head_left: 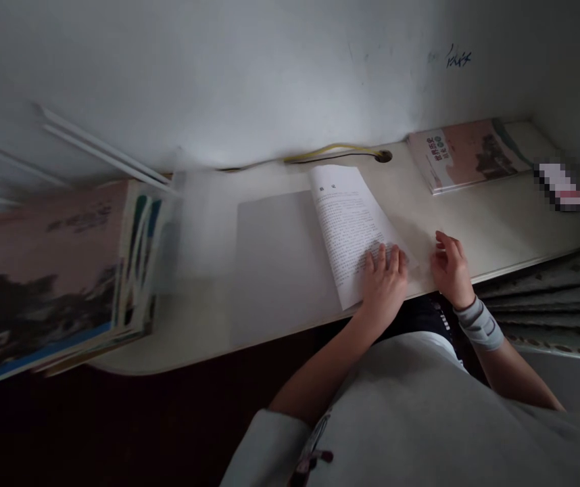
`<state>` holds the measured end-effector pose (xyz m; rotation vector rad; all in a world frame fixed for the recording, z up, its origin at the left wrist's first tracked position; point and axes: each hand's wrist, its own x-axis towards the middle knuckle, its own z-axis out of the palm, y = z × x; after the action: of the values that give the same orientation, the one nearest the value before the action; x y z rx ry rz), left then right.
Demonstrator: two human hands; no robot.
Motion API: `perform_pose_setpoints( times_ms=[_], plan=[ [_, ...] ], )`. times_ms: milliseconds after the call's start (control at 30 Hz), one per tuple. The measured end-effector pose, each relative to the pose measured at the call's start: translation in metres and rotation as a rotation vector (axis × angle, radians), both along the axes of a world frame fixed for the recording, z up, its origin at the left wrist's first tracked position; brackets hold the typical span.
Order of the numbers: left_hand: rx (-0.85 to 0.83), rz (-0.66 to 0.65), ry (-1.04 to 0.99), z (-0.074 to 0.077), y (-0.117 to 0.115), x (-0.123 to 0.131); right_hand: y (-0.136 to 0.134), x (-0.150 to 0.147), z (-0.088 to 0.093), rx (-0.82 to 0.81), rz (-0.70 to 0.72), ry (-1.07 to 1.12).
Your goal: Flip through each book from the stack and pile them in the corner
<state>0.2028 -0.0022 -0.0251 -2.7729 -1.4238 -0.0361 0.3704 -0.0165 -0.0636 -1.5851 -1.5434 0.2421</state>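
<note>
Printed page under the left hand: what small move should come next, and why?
Probably bring the right hand over to the right side of the printed page to help steady it. The left hand rests on the page's lower part alone, while the right hand is apart from the page, its fingers curled.

Book stack [41, 270] near L: blurred, cut off at edge.
Item [560, 184] far R pixelated, can't ID; page [345, 233] print too sm. to read, partly under L hand [386, 279].

One printed sheet [348, 230], two book stacks [41, 277] [472, 154], one wristband [480, 325], one yellow cable [341, 145]
</note>
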Motion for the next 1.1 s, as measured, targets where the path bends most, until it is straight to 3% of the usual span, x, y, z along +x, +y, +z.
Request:
perform_pose_setpoints(
  times_ms=[233,467,600,833,1100],
  plan=[
    [-0.002,-0.013,-0.020,-0.004,-0.001,0.005,0.009,0.003,0.007,-0.126,0.007,-0.239],
    [-0.015,-0.030,-0.008,0.000,0.001,-0.004,-0.007,-0.007,0.004,-0.158,0.065,-0.581],
    [-0.010,-0.063,-0.017,0.000,0.004,-0.004,-0.008,-0.007,0.000,-0.120,0.070,-0.531],
    [0.020,-0.184,-0.091,-0.010,0.001,0.006,-0.007,0.001,0.000,-0.031,0.062,-0.259],
    [0.041,-0.277,-0.190,-0.016,-0.009,-0.007,-0.008,0.003,0.001,-0.022,0.078,-0.214]
  ],
)
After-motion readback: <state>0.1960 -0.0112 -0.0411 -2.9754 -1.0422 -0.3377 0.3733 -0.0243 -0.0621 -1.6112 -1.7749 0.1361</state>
